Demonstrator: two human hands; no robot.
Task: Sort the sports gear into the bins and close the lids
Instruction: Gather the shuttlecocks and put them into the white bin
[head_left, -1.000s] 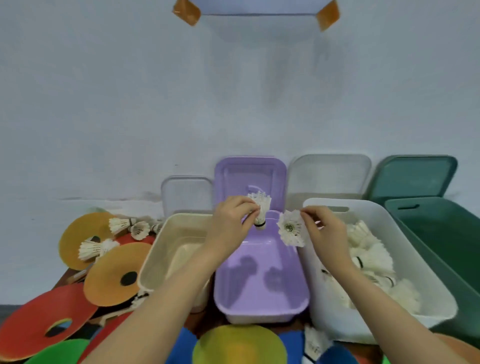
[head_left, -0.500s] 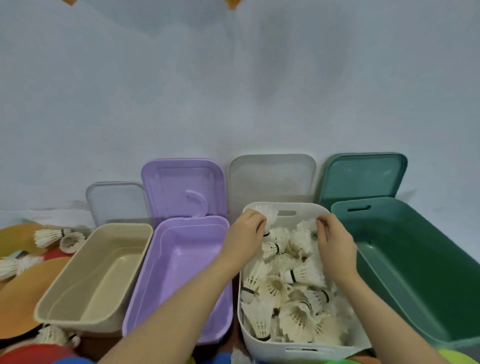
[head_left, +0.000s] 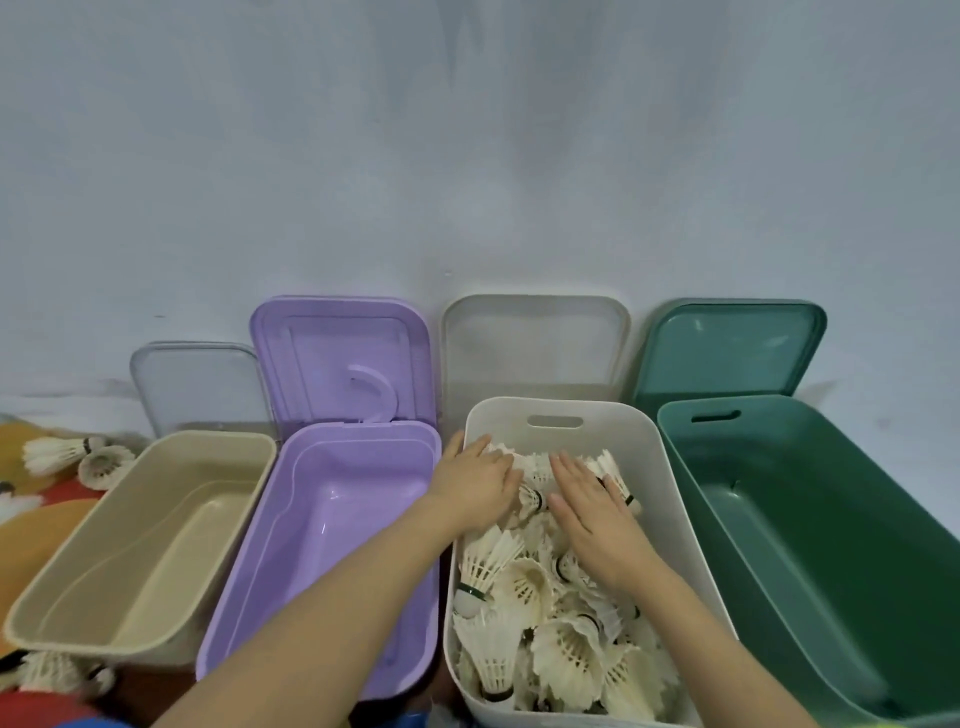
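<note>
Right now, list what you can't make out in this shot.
- Head view: white bin's floor, buried under shuttlecocks.
- Shuttlecocks beneath the left hand and right hand, covered by flat palms.
- Coloured discs at left, cut off by the frame edge.
- Green bin's near end, cut off at the bottom edge.

Wall (head_left: 467, 182): pale blue-grey, matt, fills the upper half of the view. Soft, uneven vertical shading runs down its middle. Dark smudge (head_left: 111, 387) low on the left side, long and faint, lying roughly level. Small dark speck (head_left: 158, 316) above the smudge and a little to the right. Faint grey mark (head_left: 883, 422) low on the far right. Dark brown surface (head_left: 140, 693) shows at bottom left, in shadow; texture cannot be told.
</note>
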